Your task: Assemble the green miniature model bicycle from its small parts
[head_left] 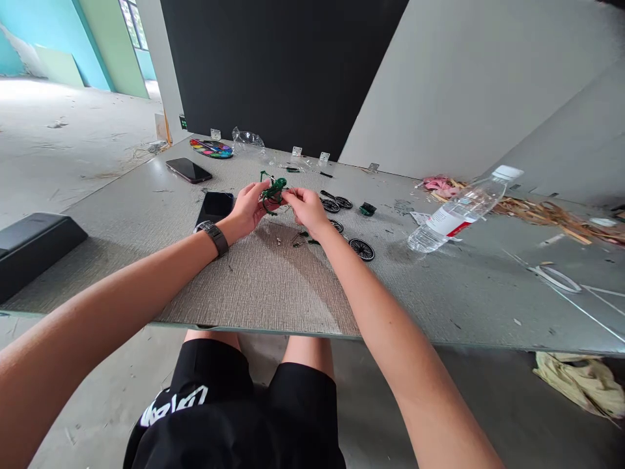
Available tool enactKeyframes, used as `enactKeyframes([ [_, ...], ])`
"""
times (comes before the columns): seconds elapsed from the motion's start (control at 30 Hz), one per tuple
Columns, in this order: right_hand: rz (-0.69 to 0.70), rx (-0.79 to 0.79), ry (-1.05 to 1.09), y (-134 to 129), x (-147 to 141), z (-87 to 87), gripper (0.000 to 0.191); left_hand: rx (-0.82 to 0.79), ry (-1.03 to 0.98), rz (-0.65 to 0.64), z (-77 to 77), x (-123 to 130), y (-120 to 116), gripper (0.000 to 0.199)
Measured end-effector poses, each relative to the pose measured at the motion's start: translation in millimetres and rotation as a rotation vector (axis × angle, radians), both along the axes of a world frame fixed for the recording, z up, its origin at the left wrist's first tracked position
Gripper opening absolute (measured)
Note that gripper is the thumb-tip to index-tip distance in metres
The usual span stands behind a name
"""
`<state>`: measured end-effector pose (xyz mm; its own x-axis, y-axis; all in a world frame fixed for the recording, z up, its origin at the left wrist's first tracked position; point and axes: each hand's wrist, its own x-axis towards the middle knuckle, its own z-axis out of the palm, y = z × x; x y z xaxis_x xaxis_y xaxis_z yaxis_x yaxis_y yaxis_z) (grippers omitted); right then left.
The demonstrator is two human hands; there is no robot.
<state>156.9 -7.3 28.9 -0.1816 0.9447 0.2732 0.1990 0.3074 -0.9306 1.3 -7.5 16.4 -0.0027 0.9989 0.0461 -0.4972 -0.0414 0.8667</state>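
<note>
My left hand [248, 210] holds a small green model frame [274, 190] with thin curved parts, perhaps of a toy vehicle, above the table. The fingers of my right hand [305, 207] are pinched together at the frame's right side; a thin part seems to lie at their tips, too small to make out. Black spoked wheels lie just right of my hands, among them one wheel [361, 249] near my right forearm. A small dark green piece [367, 209] rests farther right. Tiny loose parts [299, 240] are scattered below my right hand.
A dark phone [215, 207] lies beside my left hand, another phone [189, 170] behind it. At the back are a colourful palette [211, 148] and clear plastic packaging [249, 140]. A tilted water bottle [459, 212] is at right; a black case [39, 247] at left.
</note>
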Motion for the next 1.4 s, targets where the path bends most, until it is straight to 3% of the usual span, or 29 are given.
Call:
enactKeyframes([
  [0.37,-0.014,-0.004,0.041,0.9,1.6,3.3,0.014,-0.046,0.036,0.033,6.4,5.5,-4.0,0.024],
  [0.83,-0.042,0.116,0.04,3.6,3.9,2.5,0.024,0.085,0.014,-0.084,-4.6,2.1,-2.5,0.012],
  [1.03,-0.037,0.158,0.031,7.9,7.0,-1.5,0.03,0.102,-0.027,-0.088,-6.5,0.8,-3.1,0.027],
  [1.4,-0.089,0.243,-0.133,21.7,13.1,-10.5,0.02,0.167,0.06,-0.053,-13.4,-0.1,3.5,0.03],
])
